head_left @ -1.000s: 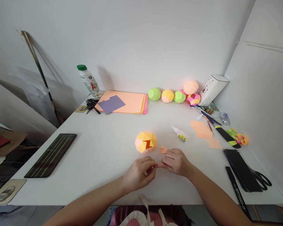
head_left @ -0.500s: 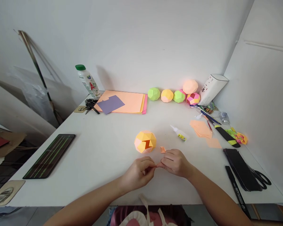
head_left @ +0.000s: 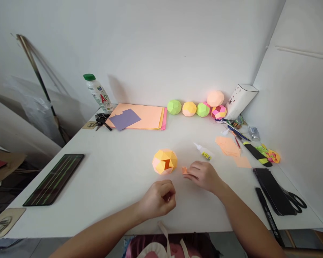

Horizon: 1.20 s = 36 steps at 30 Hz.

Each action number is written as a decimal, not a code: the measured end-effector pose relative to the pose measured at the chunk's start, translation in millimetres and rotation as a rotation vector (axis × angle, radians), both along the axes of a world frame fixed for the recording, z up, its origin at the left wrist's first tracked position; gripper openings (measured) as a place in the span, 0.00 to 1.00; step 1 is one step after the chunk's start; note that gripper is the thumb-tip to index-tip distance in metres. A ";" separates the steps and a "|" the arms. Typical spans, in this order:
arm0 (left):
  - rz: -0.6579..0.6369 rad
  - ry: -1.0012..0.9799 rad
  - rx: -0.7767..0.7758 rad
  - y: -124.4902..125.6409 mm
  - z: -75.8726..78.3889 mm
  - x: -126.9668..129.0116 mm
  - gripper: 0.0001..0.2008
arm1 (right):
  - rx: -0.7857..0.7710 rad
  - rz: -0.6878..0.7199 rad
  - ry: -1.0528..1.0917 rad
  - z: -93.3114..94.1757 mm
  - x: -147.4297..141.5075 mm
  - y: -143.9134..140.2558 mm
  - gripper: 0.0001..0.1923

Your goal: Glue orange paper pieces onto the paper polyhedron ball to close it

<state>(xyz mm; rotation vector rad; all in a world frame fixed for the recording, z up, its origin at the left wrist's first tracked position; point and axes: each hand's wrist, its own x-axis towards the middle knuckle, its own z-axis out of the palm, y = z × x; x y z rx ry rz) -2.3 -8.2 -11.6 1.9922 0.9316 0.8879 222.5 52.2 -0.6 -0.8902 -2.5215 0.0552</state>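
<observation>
In the middle of the table sits a yellow and peach faceted paper ball (head_left: 164, 162) with an opening in its front face. My right hand (head_left: 203, 175) is beside it, thumb and fingers pinched at the edge of a small folded orange paper piece (head_left: 184, 170) on the tabletop. Nearer to me, my left hand (head_left: 158, 199) is closed in front of the ball, fingertips curled together. Whatever it may hold is hidden. A white glue tube (head_left: 203, 151) with a yellow label lies just beyond my right hand.
Peach paper squares (head_left: 228, 146), a cutter knife (head_left: 257, 153), a black phone-like slab (head_left: 273, 191), scissors (head_left: 296, 200) and a marker (head_left: 269, 215) lie on the right. Behind are finished paper balls (head_left: 188, 109) and stacked paper sheets (head_left: 148, 116). A tablet (head_left: 54, 179) lies left.
My hands, which met fingertip to fingertip, are now apart. The right one has moved away from me to the folded orange piece; the left has stayed almost in place.
</observation>
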 end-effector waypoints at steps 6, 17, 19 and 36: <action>0.004 0.086 -0.060 3.4 0.4 1.2 0.14 | -0.223 -0.111 -0.086 -10.2 3.1 7.0 0.07; -0.136 0.119 -0.340 1.6 3.6 0.6 0.14 | -0.269 -0.124 0.042 -25.6 1.3 12.4 0.13; -0.123 0.062 -0.366 0.9 -0.6 1.1 0.12 | -0.300 -0.157 0.101 -20.0 2.3 12.9 0.13; 0.059 -0.522 -0.536 -2.7 5.0 4.9 0.14 | -0.739 0.138 0.312 5.7 -20.1 -24.5 0.11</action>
